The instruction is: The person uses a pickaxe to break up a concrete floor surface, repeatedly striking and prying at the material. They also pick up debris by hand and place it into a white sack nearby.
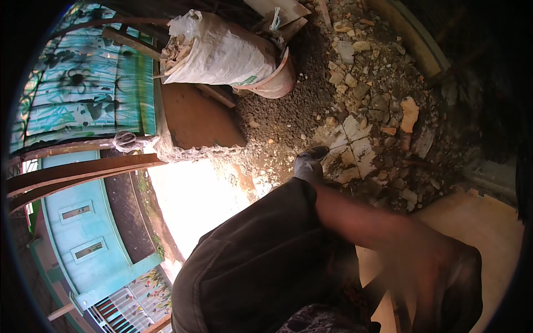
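A bare limb (358, 216), blurred and most likely my right arm, crosses the lower right beside my dark trouser leg (241, 258). Its far part smears into brown and black shapes, so neither the right hand's fingers nor anything in them can be made out. My left hand is out of view. Beyond the trouser leg a grey sock and dark shoe (310, 162) rest by broken, dirty floor tiles (347, 145). Farther up, a white woven sack (220, 54) filled with debris leans by a round, dirty tub (279, 79).
Stone and brick rubble (374, 91) covers the ground at upper right. A brown board (200, 116) lies near a rough wall edge. Wooden beams (83, 170) jut in from the left, below a printed panda curtain (83, 95). A light blue wall (83, 224) stands outside.
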Motion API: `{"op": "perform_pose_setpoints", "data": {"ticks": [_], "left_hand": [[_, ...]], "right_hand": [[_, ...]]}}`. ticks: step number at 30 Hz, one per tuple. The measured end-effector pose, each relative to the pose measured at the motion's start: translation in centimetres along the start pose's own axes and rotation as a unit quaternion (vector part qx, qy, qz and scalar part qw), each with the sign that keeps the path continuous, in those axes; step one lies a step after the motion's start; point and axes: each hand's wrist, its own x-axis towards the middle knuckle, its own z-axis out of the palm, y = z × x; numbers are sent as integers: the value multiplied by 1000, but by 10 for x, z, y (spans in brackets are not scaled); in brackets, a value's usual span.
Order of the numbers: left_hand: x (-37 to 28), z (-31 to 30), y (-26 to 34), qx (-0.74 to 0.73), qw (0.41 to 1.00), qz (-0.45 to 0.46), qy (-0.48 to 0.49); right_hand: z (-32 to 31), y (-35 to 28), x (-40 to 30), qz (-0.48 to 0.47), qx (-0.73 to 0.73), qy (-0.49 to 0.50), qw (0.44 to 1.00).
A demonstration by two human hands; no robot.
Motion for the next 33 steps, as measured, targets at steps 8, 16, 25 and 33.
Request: {"op": "perform_pose_setpoints", "data": {"ticks": [8,16,25,33], "left_hand": [[-3,14,-11,-1,998,-13,58],[4,20,-25,20,992,-55,111],[-113,-55,-38,220,760,-541,286],[-472,-131,58,627,372,-603,323]], "right_hand": [[-6,3,3,-10,-14,3,1000],[2,0,3,-18,2,-2,1000],[-6,31,23,-39,40,39,998],[36,-15,10,68,54,-86,993]]}}
